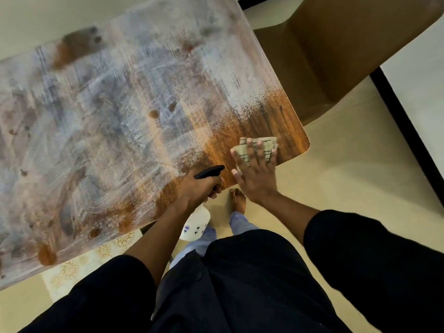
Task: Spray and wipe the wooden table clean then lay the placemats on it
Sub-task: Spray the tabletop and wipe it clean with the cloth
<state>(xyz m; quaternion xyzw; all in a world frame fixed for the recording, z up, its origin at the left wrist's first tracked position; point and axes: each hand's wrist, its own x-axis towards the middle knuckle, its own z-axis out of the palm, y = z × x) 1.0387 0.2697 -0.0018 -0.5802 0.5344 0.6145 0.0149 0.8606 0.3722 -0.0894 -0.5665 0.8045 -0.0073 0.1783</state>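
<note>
A wooden surface (125,121) filmed with white streaks. At its five o'clock corner, the right hand (254,169) presses flat, fingers spread, on a checked cloth (260,146). The left hand (199,188) grips a white spray bottle (195,224), black nozzle; its flower print carries no readable writing.

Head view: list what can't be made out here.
- Wooden table: far left end cut off by the frame edge; surface motion-blurred.
- Spray bottle: neck and trigger hidden by the left hand; base behind the forearm.
- Cloth: middle covered by the right hand.
- Placemats: none in view.
</note>
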